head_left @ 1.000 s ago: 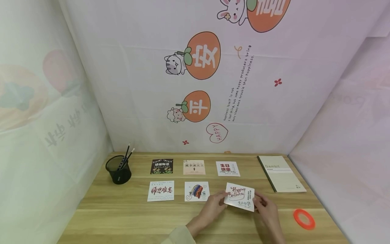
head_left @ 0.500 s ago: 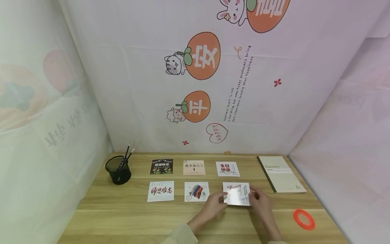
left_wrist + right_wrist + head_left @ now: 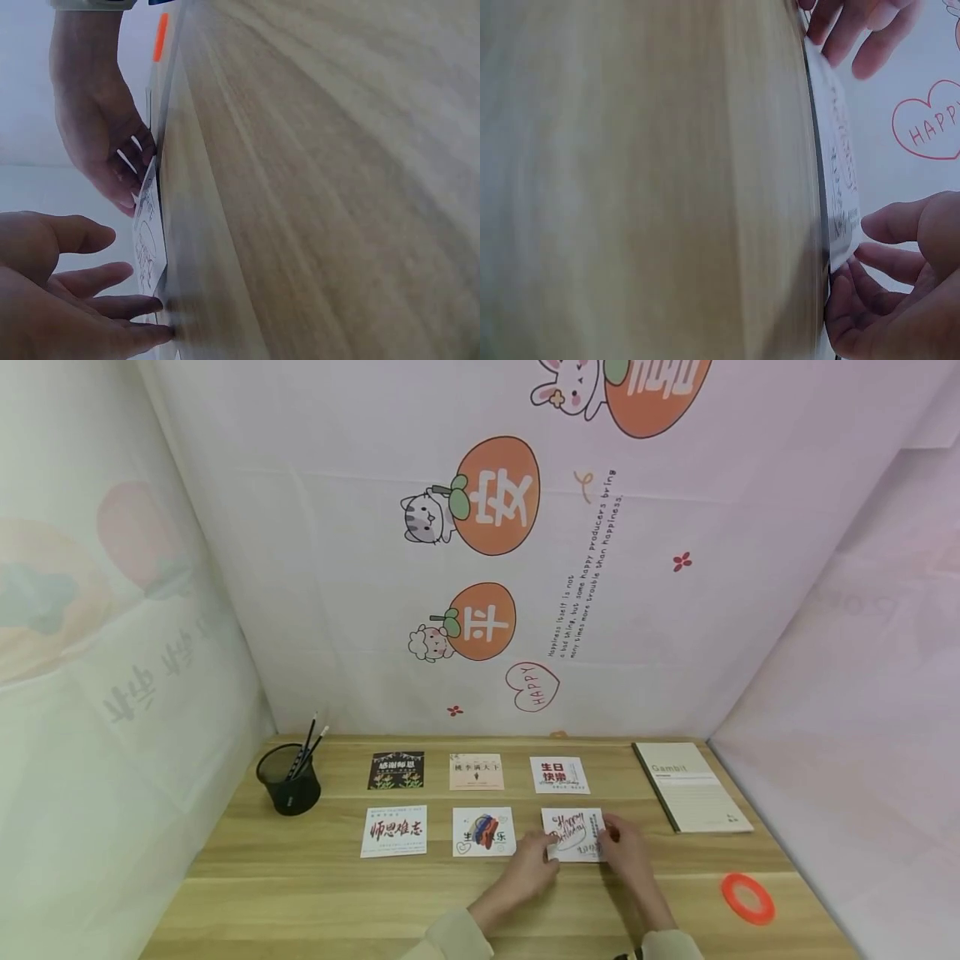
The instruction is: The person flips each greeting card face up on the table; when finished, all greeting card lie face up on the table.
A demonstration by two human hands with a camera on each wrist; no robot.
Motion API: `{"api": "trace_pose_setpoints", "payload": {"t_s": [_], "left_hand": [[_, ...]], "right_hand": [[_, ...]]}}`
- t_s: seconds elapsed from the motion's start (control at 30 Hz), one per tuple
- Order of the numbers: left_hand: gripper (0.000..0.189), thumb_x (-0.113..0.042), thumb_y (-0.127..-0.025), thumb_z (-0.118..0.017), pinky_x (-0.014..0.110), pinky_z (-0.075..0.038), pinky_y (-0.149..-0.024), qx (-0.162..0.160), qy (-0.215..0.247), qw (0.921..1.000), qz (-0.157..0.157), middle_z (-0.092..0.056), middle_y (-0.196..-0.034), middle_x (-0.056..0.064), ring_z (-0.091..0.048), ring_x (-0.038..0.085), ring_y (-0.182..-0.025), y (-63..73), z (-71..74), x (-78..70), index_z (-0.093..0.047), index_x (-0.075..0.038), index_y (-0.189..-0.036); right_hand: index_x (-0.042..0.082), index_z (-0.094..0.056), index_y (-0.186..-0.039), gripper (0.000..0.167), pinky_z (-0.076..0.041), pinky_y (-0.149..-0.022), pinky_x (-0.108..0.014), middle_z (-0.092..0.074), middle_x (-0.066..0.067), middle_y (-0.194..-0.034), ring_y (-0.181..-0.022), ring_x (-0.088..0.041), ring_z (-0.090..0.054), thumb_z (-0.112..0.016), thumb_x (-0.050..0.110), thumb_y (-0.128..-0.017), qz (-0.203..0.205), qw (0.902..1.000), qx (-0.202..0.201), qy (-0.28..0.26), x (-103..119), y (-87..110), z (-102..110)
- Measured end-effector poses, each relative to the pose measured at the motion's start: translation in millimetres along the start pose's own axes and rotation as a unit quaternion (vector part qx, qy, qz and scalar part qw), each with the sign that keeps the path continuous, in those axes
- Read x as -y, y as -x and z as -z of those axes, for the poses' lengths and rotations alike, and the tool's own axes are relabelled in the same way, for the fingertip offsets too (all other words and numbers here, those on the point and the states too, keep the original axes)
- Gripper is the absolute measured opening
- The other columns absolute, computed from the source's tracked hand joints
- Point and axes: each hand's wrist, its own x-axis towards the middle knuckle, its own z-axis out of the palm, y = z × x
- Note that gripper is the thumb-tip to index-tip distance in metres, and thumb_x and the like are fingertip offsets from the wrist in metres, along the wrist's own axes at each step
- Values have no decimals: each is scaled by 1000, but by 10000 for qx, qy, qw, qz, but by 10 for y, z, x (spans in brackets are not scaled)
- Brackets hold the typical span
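A white "Happy Birthday" card (image 3: 572,835) lies at the front right of the card rows. My right hand (image 3: 628,853) pinches its right edge; in the right wrist view the thumb is above the card (image 3: 838,161) and the other fingers curl at its corner. At the card's left edge is my left hand (image 3: 529,865), its fingers loosely extended. The left wrist view shows that thumb (image 3: 86,234) apart from the card, with the lower fingertips down near the tabletop.
Several other cards lie in two rows, among them a colourful card (image 3: 483,832) and a red-lettered card (image 3: 559,775). A black mesh pen holder (image 3: 292,792) stands left. Right are a notebook (image 3: 693,802) and an orange-red ring (image 3: 731,902). A printed cloth (image 3: 360,610) hangs behind.
The card has moved left, gone from tilted to nearly flat and lined up with the front row. My right hand moved left with it; the left hand shifted only slightly.
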Motion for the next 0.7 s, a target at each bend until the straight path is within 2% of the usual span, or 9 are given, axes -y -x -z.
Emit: {"api": "trace_pose_setpoints", "payload": {"t_s": [0.13, 0.3, 0.5, 0.7], "left_hand": [[41, -1, -77, -63, 48, -44, -99, -51, -309, 9995, -46, -61, -116, 24, -53, 38, -113, 6, -26, -19, -63, 8, -117], [43, -1, -77, -61, 56, -32, -109, 22, -808, 9967, -60, -55, -127, 30, -44, 47, -126, 28, -57, -22, -61, 9, -118], [45, -6, -80, -61, 52, -30, -111, 193, -1522, 9881, 59, -49, -135, 31, -40, 48, -130, 66, -86, -31, -58, 7, -123], [48, -8, -81, -62, 51, -29, -112, 307, -1576, 9868, 188, -47, -137, 29, -37, 47, -132, 89, -90, -47, -57, 5, -127]], "right_hand": [[-13, -56, -121, 36, -48, -77, -43, -62, -21, -98, -90, -31, -57, -57, 3, -88, -18, 10000, 52, 36, -12, -16, -37], [-13, -56, -121, 38, -47, -80, -47, -60, -22, -99, -92, -32, -55, -58, 5, -88, -54, 9997, 108, 214, 17, -31, -51], [-13, -56, -122, 40, -47, -79, -46, -58, -22, -101, -92, -32, -54, -59, 8, -88, -100, 9991, 188, 366, 10, -53, -63], [-13, -56, -122, 41, -45, -74, -39, -56, -19, -98, -89, -29, -51, -59, 9, -88, -126, 9990, 209, 370, -39, -67, -71]]}}
